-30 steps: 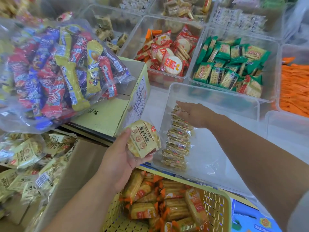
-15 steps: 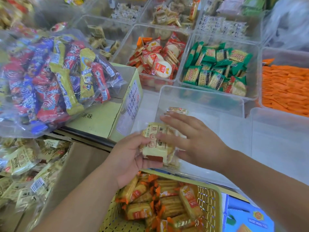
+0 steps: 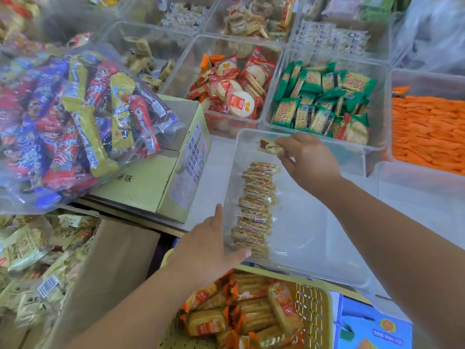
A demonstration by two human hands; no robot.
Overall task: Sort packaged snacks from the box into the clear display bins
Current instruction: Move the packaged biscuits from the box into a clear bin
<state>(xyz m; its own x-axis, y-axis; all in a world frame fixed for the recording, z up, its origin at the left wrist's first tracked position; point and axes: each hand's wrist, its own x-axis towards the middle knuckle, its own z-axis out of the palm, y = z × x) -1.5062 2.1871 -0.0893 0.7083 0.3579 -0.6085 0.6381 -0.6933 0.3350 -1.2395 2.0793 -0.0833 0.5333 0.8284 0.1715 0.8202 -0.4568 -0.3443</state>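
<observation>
**Around the counter: carton, bag, basket**

A closed yellow-green carton (image 3: 148, 182) sits at the left near edge of the white counter (image 3: 215, 172), with a printed label on its right face. A clear bag (image 3: 75, 122) stuffed with red, blue and yellow wrapped bars lies on top of it and overhangs its left edge. Below the counter's near edge is a yellow perforated basket (image 3: 310, 311) of orange-wrapped biscuit packs (image 3: 251, 311). A blue printed carton (image 3: 372, 326) is just beside it on the right. A pale plastic bag (image 3: 432, 34) bulges at the far right corner.
</observation>
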